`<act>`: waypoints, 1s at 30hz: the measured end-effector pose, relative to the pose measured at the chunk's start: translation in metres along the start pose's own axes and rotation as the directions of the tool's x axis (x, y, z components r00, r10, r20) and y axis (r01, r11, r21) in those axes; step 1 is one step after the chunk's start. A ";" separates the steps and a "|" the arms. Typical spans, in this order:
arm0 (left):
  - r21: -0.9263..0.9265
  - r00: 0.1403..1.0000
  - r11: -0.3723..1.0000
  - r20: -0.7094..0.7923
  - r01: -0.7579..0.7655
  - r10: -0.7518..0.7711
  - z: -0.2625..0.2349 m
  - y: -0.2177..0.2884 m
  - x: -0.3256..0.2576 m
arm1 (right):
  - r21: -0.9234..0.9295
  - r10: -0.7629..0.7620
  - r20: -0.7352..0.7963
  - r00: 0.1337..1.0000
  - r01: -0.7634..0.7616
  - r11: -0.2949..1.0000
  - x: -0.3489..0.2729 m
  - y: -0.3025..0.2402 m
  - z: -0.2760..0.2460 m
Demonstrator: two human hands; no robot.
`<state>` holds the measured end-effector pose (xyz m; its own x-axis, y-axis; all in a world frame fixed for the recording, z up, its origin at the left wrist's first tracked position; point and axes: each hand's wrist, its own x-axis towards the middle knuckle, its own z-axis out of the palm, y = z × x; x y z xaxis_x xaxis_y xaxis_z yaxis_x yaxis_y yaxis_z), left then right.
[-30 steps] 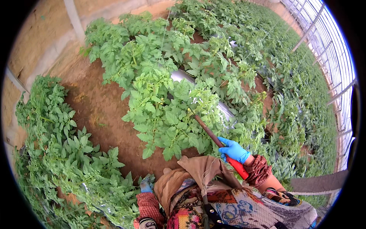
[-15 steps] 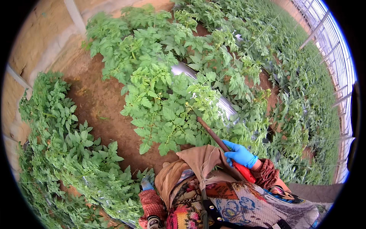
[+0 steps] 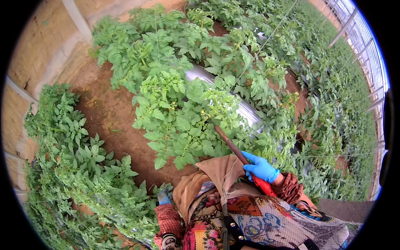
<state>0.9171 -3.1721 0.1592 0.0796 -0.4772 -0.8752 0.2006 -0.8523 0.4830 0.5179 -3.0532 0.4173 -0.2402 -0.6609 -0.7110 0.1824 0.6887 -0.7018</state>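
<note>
My right hand (image 3: 263, 167), in a blue glove, is closed around a long wand (image 3: 229, 142) with a brown shaft and a red rear part. The wand slants up and left. Its tip sits among the leaves of a bushy tomato plant (image 3: 179, 129), just below small yellow flowers (image 3: 204, 113); I cannot tell whether it touches the stem. My left hand (image 3: 164, 197), also blue-gloved, hangs low beside the leaves of the left row (image 3: 112, 177). Its fingers are mostly hidden there. A tan cloth bag (image 3: 192, 192) hangs in front of my body.
Brown soil (image 3: 121, 125) forms a path between the two plant rows. Silvery plastic film (image 3: 248, 112) covers the bed behind the nearest plants. Thin support strings (image 3: 266, 39) rise among them. An earthen wall (image 3: 46, 41) stands at far left, and a ribbed clear covering (image 3: 366, 46) at right.
The view has shifted slightly, and the left row appears a little lower and farther right. The wand and my right hand stay almost in place, the tip still by the flowers.
</note>
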 end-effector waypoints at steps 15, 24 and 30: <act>-0.031 0.993 0.994 0.060 0.103 -0.101 -0.053 0.015 0.014 | -0.346 -0.233 0.092 0.968 0.250 0.904 0.147 -0.054 0.056; 0.073 0.994 0.991 -0.009 0.110 -0.110 -0.075 0.069 0.011 | -0.327 -0.207 0.028 0.978 0.205 0.923 0.185 -0.081 0.092; 0.164 0.983 0.977 -0.144 0.134 -0.110 -0.070 0.139 0.025 | -0.243 -0.204 0.009 0.979 0.200 0.949 0.162 -0.087 0.109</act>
<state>1.0152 -3.2878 0.2021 0.1972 -0.3444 -0.9179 0.0466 -0.9319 0.3597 0.5675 -3.2524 0.3583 -0.2641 -0.7899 -0.5535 -0.1063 0.5942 -0.7973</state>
